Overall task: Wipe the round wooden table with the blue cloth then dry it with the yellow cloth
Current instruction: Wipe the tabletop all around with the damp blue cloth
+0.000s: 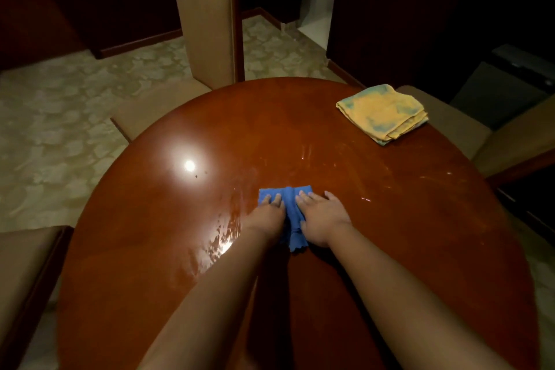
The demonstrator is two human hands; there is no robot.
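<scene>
The blue cloth lies near the middle of the round wooden table. My left hand presses flat on its left part and my right hand presses flat on its right part, fingers straight and pointing away from me. A strip of the cloth shows between the two hands, and its near end sticks out toward me. Wet streaks shine on the wood to the left of the cloth and to its right. The folded yellow cloth, stained blue-green, lies near the table's far right edge.
A tall-backed tan chair stands at the far left side of the table. Another chair seat is at the near left, and a third chair at the right. A dark bin sits at the far right.
</scene>
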